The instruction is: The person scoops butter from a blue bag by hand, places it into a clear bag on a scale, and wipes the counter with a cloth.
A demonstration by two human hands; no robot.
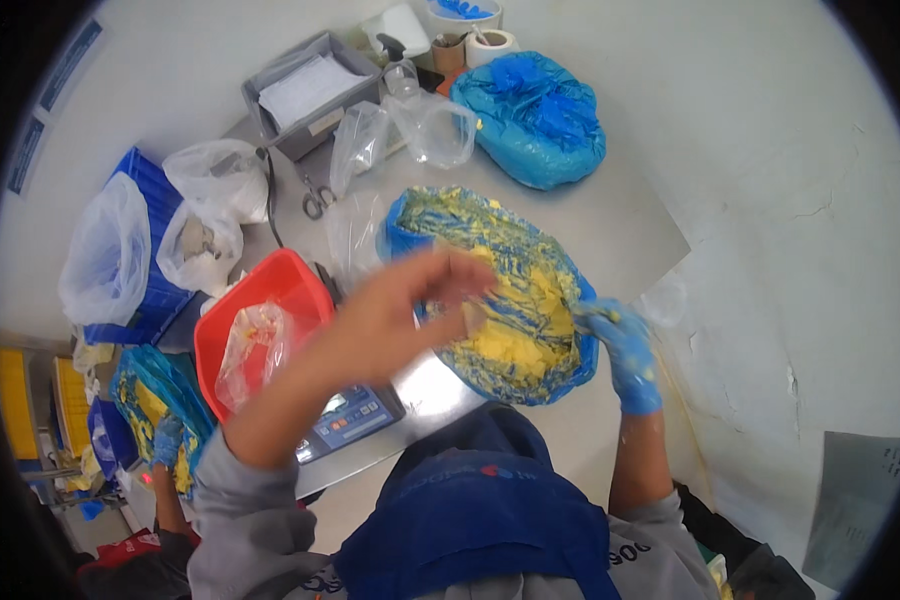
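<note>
A basin-like container lined with a blue plastic bag point(487, 394) stands in front of me, its inside smeared with a soft yellow mass point(529, 341). Bare and slightly blurred, my left hand point(412, 304) hovers over the left side of this container. Its thumb is apart from the bent fingers, and I see nothing between them. My right hand point(626, 352) wears a blue glove with yellow smears. Its fingertips meet the bag's right rim; whether they pinch the plastic is unclear. Left of the container, a red tub point(289, 281) holding a clear plastic bag point(251, 352) sits by a digital scale point(352, 420).
A blue-lined bowl point(525, 157), a spray bottle point(399, 71), a grey bin of papers point(270, 124) and scissors point(317, 201) lie farther back. A blue crate point(172, 262) stands left. Below it, another person's gloved hand point(167, 442) works in a teal bag. A wall point(780, 262) rises right.
</note>
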